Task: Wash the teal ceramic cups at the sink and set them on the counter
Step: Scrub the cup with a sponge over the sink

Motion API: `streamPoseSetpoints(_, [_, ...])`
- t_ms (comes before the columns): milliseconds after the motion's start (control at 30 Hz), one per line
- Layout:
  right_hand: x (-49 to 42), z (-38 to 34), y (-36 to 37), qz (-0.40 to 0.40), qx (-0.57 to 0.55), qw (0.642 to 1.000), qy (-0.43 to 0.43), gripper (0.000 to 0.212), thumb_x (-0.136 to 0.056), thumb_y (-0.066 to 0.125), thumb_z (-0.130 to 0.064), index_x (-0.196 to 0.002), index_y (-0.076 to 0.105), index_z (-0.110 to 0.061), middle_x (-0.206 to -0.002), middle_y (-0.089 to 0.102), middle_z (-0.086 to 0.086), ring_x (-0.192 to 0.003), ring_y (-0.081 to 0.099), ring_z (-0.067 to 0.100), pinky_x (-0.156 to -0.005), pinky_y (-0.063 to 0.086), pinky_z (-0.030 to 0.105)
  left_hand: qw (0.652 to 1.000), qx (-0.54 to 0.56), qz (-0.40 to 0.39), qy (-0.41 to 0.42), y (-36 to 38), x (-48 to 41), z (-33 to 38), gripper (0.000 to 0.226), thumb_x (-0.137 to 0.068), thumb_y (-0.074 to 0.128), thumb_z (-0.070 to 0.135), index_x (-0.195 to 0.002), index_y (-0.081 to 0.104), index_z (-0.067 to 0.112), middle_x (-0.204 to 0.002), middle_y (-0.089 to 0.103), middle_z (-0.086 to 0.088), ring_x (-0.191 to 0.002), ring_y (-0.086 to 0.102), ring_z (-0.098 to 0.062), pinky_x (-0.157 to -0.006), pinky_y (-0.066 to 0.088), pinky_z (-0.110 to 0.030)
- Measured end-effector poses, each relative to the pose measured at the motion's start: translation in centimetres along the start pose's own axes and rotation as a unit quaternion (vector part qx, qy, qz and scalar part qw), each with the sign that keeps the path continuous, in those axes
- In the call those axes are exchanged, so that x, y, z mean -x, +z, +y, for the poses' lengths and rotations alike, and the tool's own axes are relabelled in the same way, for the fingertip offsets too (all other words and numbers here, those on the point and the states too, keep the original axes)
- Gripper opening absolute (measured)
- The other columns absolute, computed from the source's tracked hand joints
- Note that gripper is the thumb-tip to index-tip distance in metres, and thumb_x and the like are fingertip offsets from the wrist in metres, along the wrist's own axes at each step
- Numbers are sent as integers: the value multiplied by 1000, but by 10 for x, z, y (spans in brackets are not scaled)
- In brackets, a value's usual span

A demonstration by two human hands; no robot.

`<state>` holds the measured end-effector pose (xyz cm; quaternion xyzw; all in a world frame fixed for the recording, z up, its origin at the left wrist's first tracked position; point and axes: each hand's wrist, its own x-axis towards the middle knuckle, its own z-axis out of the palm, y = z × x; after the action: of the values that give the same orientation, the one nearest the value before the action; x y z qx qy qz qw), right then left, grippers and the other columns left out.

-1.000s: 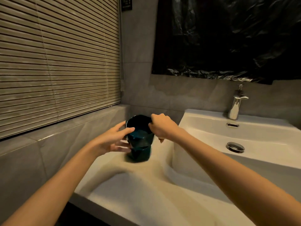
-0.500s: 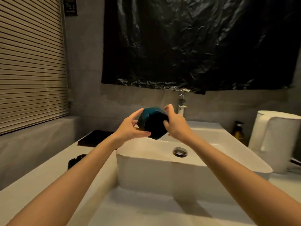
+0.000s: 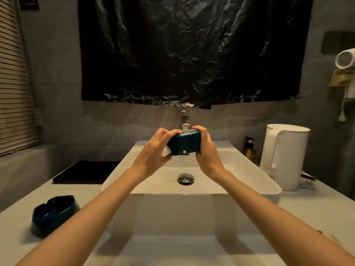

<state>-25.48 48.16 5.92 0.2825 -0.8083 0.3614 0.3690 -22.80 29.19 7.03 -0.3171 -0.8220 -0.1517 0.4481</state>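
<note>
**Carrying the first teal cup to the tap**

Both hands now hold one teal ceramic cup [image 3: 184,144] up over the middle of the white sink [image 3: 249,169], right in front of the chrome faucet [image 3: 185,127] and above the drain [image 3: 185,178]. The left hand [image 3: 153,150] grips its left end with curled fingers and the right hand [image 3: 207,150] wraps its right end. The cup lies tipped on its side, and I cannot tell which way its mouth faces.

A second ago this cup sat nested in another at the far left of the bench [image 3: 15,237], with the hands just closing on it. Half a second ago it was over the sink's left edge, dark mouth toward the camera. Since then it has travelled to the centre and turned.

The lift and carry look finished, and the wash itself seems about to start. No stream of water can be made out, so the tap probably needs opening, which would take one hand off the cup.

The second teal cup [image 3: 54,213] stands alone on the bench at the left, apparently unwashed, near a black tray [image 3: 86,172]. A white kettle [image 3: 284,156] and a soap bottle [image 3: 249,150] stand to the right of the sink.
</note>
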Motion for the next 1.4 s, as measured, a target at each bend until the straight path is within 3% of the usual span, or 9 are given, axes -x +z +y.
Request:
streamPoseSetpoints(267, [-3,0,-4,-23,-12,999,45,47,-95,49,-6,-138,33,-19,-113,62,10,-98,61,24,-80,55,32,987,116,-2,-115,6,3,7,79,-67,82,8,-136,45,20,-117,57,-3,-105,54,-11,-90,52,-21])
streamPoseSetpoints(400, [-7,-3,-9,-1,-4,999,52,37,-100,41,-14,-136,39,-23,-105,68,9,-92,65,25,-75,59,38,937,255,24,-239,4,-3,19,74,-69,82,10,-134,48,22,-114,59,5,-104,58,-14,-75,52,-11])
streamPoseSetpoints(600, [-7,-1,-30,-26,-53,992,108,28,-99,47,-25,-126,54,-24,-98,71,8,-79,70,21,-63,60,32,838,389,28,-381,16,-5,33,73,-80,72,9,-138,39,38,-128,53,-3,-110,57,-25,-77,58,-32])
streamPoseSetpoints(733, [12,0,-60,-46,-87,986,135,31,-98,50,-22,-129,52,-23,-120,64,3,-91,67,15,-71,59,26,751,471,33,-462,29,-7,47,69,-84,68,10,-140,37,35,-136,49,-12,-111,58,-35,-74,59,-43])
streamPoseSetpoints(800, [27,0,-81,-34,-70,986,144,29,-97,51,-21,-126,53,-24,-122,61,-1,-98,63,14,-80,57,29,732,487,28,-476,37,-6,54,67,-85,67,11,-141,38,34,-140,44,-12,-115,54,-38,-73,59,-47])
streamPoseSetpoints(967, [81,14,-141,-3,23,977,210,16,-95,55,-26,-110,61,-24,-109,58,-2,-88,57,8,-68,47,15,711,496,-5,-498,58,1,66,61,-85,67,11,-136,44,35,-141,42,-13,-117,51,-41,-74,57,-54])
streamPoseSetpoints(1133, [146,45,-182,-44,199,921,332,15,-93,54,-35,-108,55,-31,-118,54,-1,-102,53,15,-83,52,35,713,480,-59,-508,64,1,77,51,-86,66,12,-131,51,31,-138,44,-13,-113,54,-40,-69,59,-47])
streamPoseSetpoints(1300, [200,75,-187,-239,333,802,436,42,-92,50,-43,-132,42,-34,-136,39,6,-124,34,31,-96,37,42,712,477,-92,-508,64,2,78,49,-87,64,11,-131,52,28,-136,48,-12,-105,58,-36,-58,60,-40])
streamPoseSetpoints(1400, [219,90,-180,-231,347,805,423,30,-95,47,-35,-125,47,-34,-128,38,6,-112,41,29,-93,43,38,713,468,-107,-512,60,3,79,45,-88,63,12,-129,53,29,-136,48,-13,-112,55,-37,-56,58,-38])
